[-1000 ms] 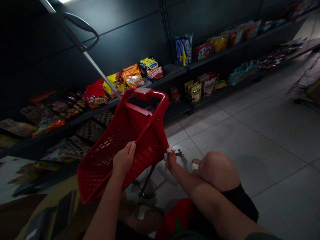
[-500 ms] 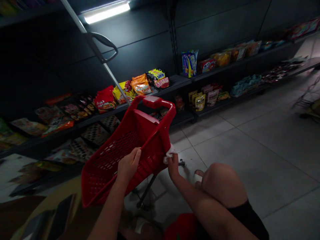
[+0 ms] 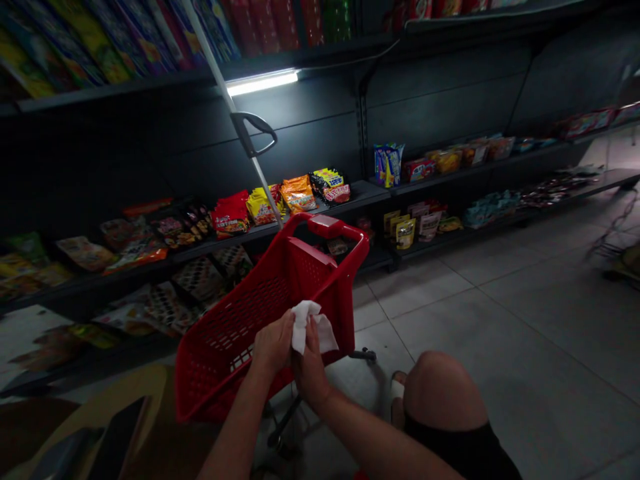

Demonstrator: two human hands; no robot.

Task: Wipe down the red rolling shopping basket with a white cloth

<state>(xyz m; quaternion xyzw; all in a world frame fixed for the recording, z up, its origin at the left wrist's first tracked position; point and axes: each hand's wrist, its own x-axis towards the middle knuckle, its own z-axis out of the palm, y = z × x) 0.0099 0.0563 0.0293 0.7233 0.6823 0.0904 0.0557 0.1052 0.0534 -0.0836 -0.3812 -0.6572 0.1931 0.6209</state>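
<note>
A red plastic shopping cart (image 3: 345,303) with perforated basket walls stands tilted in front of me. My left hand (image 3: 271,345) is closed over the near rim of its basket, the fingertips against a white cloth (image 3: 323,327). Right beside it, my right hand (image 3: 309,370) pinches that cloth, which is crumpled and held against the cart's near side. The cloth and the fingers hide part of the rim. Below, a caster wheel (image 3: 369,355) and part of the dark leg frame show.
Behind the cart run dark shelves (image 3: 365,193) with snack packets. A metal pole with a grey handle (image 3: 255,137) rises at the cart's far side. At lower left, a dark flat phone-like object (image 3: 120,437) lies on a round tan surface (image 3: 150,393). My bent knee (image 3: 445,393) is at right.
My right hand has brought the white cloth from the cart's rear corner left along the side, up against my left hand. The view has tilted up, showing more upper shelf.
</note>
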